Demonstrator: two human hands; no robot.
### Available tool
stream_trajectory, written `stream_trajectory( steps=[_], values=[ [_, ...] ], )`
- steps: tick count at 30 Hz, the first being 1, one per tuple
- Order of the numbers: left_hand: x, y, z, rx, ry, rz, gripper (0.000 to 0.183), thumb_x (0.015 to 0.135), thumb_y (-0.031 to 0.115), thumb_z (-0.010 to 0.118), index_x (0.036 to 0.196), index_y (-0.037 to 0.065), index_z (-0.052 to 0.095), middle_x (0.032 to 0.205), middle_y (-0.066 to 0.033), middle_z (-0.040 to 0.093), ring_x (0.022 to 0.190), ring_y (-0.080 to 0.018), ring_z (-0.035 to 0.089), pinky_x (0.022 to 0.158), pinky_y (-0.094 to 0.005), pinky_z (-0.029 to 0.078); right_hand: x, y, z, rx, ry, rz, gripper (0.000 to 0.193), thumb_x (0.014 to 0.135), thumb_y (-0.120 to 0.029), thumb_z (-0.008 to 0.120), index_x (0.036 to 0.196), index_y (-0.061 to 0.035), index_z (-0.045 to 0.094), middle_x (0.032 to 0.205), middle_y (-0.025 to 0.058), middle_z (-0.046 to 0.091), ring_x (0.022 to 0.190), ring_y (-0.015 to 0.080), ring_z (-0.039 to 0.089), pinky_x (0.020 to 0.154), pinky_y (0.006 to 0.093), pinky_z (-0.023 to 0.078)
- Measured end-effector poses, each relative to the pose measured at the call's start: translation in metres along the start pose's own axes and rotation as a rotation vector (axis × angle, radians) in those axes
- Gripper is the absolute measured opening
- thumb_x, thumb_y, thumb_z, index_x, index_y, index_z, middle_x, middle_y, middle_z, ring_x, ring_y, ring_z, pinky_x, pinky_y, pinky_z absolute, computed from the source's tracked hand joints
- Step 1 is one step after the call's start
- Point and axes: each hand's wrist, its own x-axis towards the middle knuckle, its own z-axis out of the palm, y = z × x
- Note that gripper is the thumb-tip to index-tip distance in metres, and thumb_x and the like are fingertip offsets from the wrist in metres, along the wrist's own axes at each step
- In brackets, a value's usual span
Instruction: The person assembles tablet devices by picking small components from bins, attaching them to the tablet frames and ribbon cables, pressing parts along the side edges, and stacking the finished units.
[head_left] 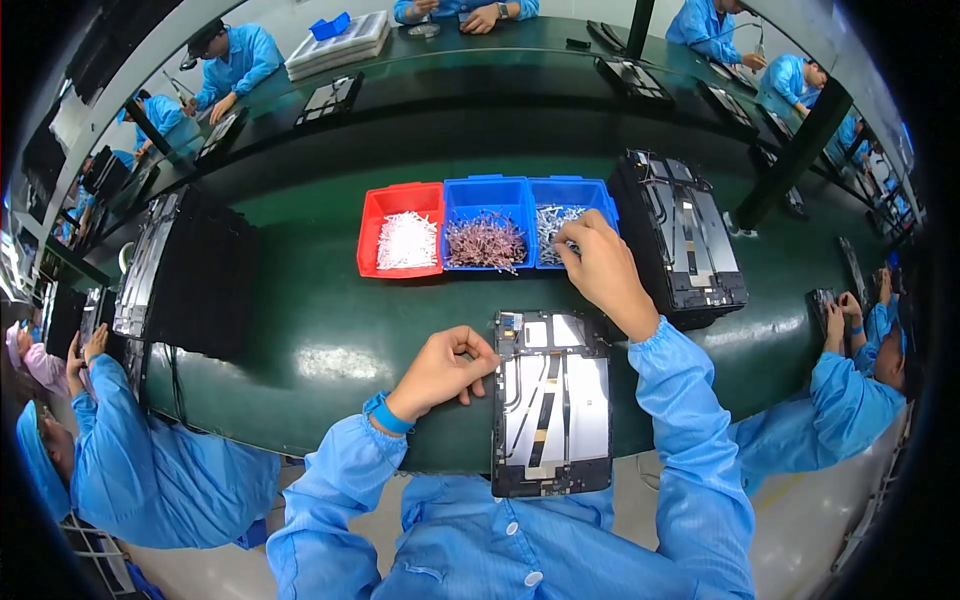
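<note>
An opened tablet-like device (530, 400) lies in front of me, its near end reaching past the table's edge, with silver panels, dark cables and a circuit board showing. My left hand (440, 372) is beside its upper left edge, thumb and forefinger pinched together; what they hold, if anything, is too small to make out. Over the right-hand blue bin (572, 187) of small silvery parts (553, 222), my right hand (608, 272) has its fingertips closed together at the parts. Whether a part is between them is hidden.
Left of that bin sit a blue bin of pinkish-brown parts (485, 240) and a red bin of white parts (408, 240). Stacks of similar devices stand right (690, 230) and left (190, 270). Co-workers in blue sit on both sides and across a raised rear belt (450, 80).
</note>
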Motion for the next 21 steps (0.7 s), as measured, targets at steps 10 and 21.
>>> stream_trajectory(
  steps=[10, 21],
  values=[
    [-0.002, 0.015, 0.03, -0.082, 0.266, 0.349, 0.018, 0.09, 0.009, 0.072, 0.102, -0.003, 0.065, 0.084, -0.0001, 0.063, 0.061, -0.0018, 0.057, 0.052, -0.0172, 0.041, -0.046, -0.036, -0.012, 0.915, -0.22, 0.194, 0.017, 0.094, -0.013, 0.069, 0.095, 0.0036, 0.067, 0.087, 0.0009, 0.064, 0.063, 0.0005, 0.053, 0.053, 0.0196, 0.041],
    [-0.007, 0.02, 0.037, -0.282, 0.138, 0.246, 0.016, 0.094, 0.016, 0.072, 0.095, 0.002, 0.064, 0.07, 0.0004, 0.063, 0.053, -0.0008, 0.051, 0.045, -0.0178, 0.034, -0.075, -0.051, -0.002, 1.22, -0.257, 0.26, 0.017, 0.095, -0.012, 0.069, 0.102, 0.0025, 0.064, 0.09, 0.0043, 0.067, 0.076, 0.0052, 0.062, 0.063, 0.0198, 0.049]
  ],
)
